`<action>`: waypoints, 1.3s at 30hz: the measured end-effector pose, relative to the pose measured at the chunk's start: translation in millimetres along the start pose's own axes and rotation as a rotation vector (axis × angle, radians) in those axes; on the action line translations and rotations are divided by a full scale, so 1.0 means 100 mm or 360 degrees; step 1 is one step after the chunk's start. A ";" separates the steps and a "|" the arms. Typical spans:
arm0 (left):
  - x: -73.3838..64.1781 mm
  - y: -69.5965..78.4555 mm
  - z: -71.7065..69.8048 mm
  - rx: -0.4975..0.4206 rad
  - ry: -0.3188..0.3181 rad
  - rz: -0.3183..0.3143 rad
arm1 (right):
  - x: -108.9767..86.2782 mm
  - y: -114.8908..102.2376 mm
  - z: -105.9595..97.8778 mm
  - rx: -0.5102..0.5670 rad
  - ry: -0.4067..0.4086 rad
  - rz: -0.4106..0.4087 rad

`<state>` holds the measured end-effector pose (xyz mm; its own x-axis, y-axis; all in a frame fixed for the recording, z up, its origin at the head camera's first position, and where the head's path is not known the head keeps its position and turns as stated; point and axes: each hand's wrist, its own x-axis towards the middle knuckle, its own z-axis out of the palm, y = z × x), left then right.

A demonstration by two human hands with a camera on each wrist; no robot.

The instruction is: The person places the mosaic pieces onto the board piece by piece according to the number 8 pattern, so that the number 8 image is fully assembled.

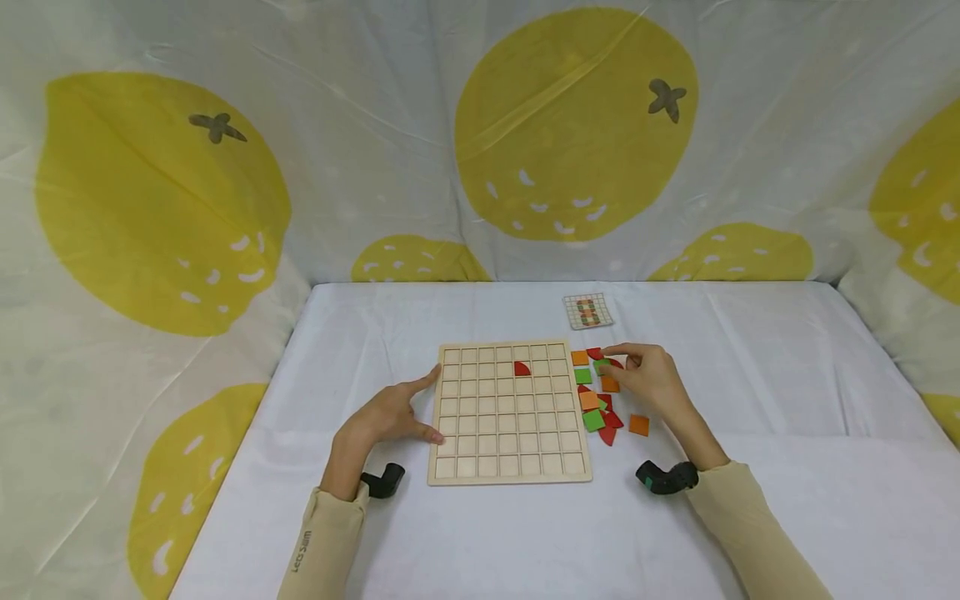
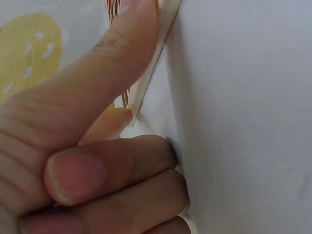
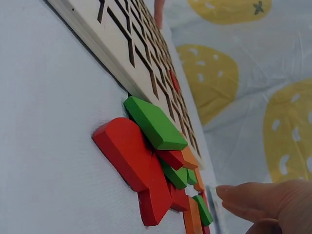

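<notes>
Beige sleeves (image 1: 757,533) | white cloth (image 1: 510,542) tabletop | fruit-print backdrop (image 1: 367,125) (creased) | left fingers (image 1: 428,432) spread against board (image 1: 487,446) | right fingers (image 1: 620,349) parted above pieces (image 1: 593,419)

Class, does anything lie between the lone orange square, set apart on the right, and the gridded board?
Yes: sliding straight left, the orange square would meet red pieces and a green square beside the board. A lift would probably clear them. The left hand is at the board's left edge, out of that path.

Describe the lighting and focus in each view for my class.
Head: wooden grid board free of strong glare, cells distinct; left wrist: soft grey shadow on the white cloth; right wrist: a red tile fairly sharp, lemon-print backdrop softer.
</notes>
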<state>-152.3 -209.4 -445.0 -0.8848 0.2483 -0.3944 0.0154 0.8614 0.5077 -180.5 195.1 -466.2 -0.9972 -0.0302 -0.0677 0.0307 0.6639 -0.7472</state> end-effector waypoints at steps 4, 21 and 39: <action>0.01 -0.01 0.00 -0.0004 -0.0002 -0.0001 | 0.00 0.03 0.00 0.0020 -0.0079 0.0031; 0.02 -0.01 0.00 -0.0026 -0.0004 0.0057 | -0.02 0.24 -0.28 -0.0029 -0.0322 0.0032; 0.01 -0.04 0.00 -0.0081 -0.0018 0.0057 | 0.02 0.30 -0.25 -0.0004 -0.0336 -0.0040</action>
<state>-153.6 -212.2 -447.1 -0.8787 0.2839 -0.3837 0.0232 0.8284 0.5597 -182.9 233.9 -471.8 -0.9614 -0.2024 -0.1863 0.0055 0.6630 -0.7486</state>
